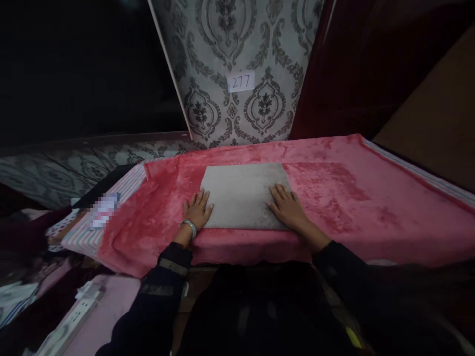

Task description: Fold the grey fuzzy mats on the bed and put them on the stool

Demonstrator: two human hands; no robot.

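A flat grey rectangular cloth or mat (243, 198) lies spread on a pink plush blanket (326, 217). At its left edge rests my left hand (198, 210), fingers spread, partly on the blanket; a bracelet circles that wrist. My right hand (286, 205) lies flat over the right part of the grey piece, its fingers apart. Neither hand grips anything. Whether the grey piece is fabric or a stiffer sheet I cannot tell for sure.
Behind the blanket stands a patterned wall with a paper label (241, 81) reading 277. A large dark screen (85, 69) is at the left, a dark red panel (371, 64) at the right. A white power strip (76, 316) lies at lower left.
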